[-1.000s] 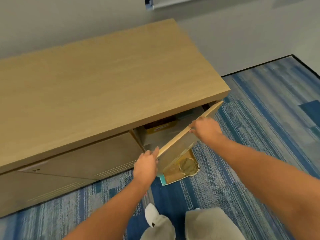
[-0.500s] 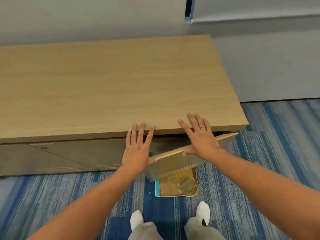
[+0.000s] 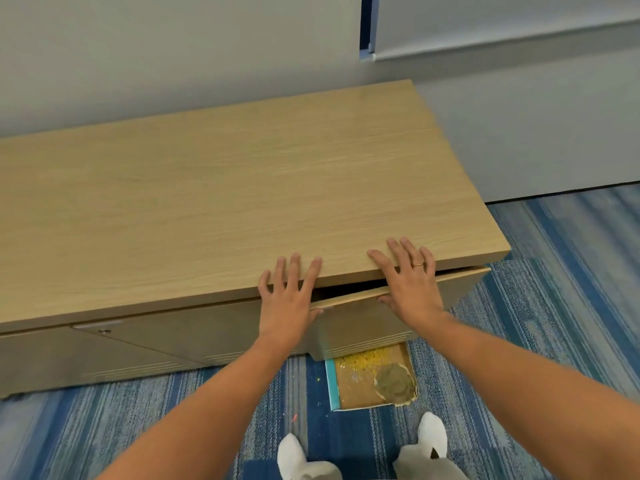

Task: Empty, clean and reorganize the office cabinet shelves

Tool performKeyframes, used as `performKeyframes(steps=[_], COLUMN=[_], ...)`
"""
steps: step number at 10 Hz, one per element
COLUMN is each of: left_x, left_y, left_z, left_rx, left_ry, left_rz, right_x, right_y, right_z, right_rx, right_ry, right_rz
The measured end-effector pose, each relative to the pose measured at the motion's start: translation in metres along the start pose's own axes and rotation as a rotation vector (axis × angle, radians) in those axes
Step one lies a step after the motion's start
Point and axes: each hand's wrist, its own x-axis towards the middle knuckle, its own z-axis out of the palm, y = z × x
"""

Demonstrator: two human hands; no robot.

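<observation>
A low wooden cabinet (image 3: 214,202) stands against the grey wall. Its right-hand door (image 3: 367,327) hangs ajar by a narrow gap, its top edge just below the cabinet top. My left hand (image 3: 289,299) lies with straight spread fingers over the front edge of the top, the thumb against the door's left corner. My right hand (image 3: 410,282) rests the same way further right, fingers on the top and thumb at the door's upper edge. The cabinet's inside is hidden.
A flat box (image 3: 372,379) with a teal edge, yellow crumbs and a round brownish piece lies on the blue striped carpet (image 3: 554,306) under the door, just ahead of my white-socked feet (image 3: 431,434). A closed door (image 3: 149,344) with a lock sits to the left.
The door has swung from wide open to nearly closed. Both hands let go of its edge and now lie flat over the cabinet top. The view has risen and turned to face the cabinet.
</observation>
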Motion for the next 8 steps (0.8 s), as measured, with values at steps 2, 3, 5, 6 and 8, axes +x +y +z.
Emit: performKeyframes(steps=[2, 3, 5, 6, 8], left_x=[0.005, 0.009, 0.012, 0.011, 0.008], left_y=[0.001, 0.003, 0.005, 0.005, 0.01], left_z=[0.002, 0.006, 0.012, 0.01, -0.012], left_rx=[-0.015, -0.039, -0.063, -0.087, -0.046], left_ry=[0.032, 0.027, 0.037, 0.02, -0.069], left_rz=[-0.073, -0.087, -0.056, -0.078, -0.069], right_x=[0.007, 0.011, 0.013, 0.013, 0.016], right_y=[-0.003, -0.004, 0.0, -0.002, -0.003], right_z=[-0.003, -0.004, -0.006, -0.008, -0.024], right_rx=[0.017, 0.018, 0.003, -0.005, -0.055], right_ry=[0.033, 0.039, 0.01, 0.007, -0.029], right_rz=[0.024, 0.029, 0.02, 0.024, 0.011])
